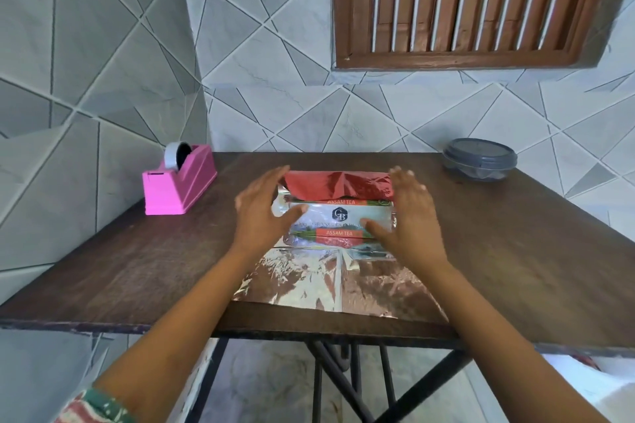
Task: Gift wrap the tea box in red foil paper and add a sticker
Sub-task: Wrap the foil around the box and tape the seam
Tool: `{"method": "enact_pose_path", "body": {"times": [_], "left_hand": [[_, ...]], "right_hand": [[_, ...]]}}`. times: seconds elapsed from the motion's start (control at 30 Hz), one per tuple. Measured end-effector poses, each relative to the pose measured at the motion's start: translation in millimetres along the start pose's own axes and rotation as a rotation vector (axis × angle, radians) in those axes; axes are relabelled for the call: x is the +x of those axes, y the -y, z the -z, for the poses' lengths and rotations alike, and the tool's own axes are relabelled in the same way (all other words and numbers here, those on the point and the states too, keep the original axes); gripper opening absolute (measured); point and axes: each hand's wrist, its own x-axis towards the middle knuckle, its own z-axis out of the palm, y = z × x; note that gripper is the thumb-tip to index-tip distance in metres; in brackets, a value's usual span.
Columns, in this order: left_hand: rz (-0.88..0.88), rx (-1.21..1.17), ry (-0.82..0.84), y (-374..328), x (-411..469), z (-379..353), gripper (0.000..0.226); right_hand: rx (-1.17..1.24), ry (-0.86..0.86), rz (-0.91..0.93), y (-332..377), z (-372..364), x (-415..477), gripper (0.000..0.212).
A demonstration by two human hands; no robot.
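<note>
Two hands, your left hand point(264, 209) and right hand point(412, 213), fingers straight and gripping nothing, flank and perhaps touch the pale "Assam Tea" tea box point(340, 216), which lies mid-table point(137, 268) on the silver-side-up red foil paper point(326, 282), its red far flap draped over the box.

Left hand point(263, 208) fingers spread; right hand point(410, 213) likewise, arms extended

One head-worn wide-angle view, from above the near edge of the table point(137, 268), faces forward and down toward the wall point(309, 113) behind its far edge, close in.
</note>
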Motion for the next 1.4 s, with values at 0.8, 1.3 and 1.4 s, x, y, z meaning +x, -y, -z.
{"method": "enact_pose_path", "body": {"times": [0.8,1.3,1.4], "left_hand": [[-0.485,0.433,-0.012,-6,1,-3,0.027],[-0.344,0.187,0.474,-36,-61,3,0.047],[-0.256,0.232,0.808,-33,-69,2,0.061]], "right_hand": [[-0.253,-0.13,0.309,10,-27,8,0.035],[-0.087,-0.159,0.343,12,-46,12,0.054],[-0.078,-0.165,0.324,14,-46,11,0.052]]}}
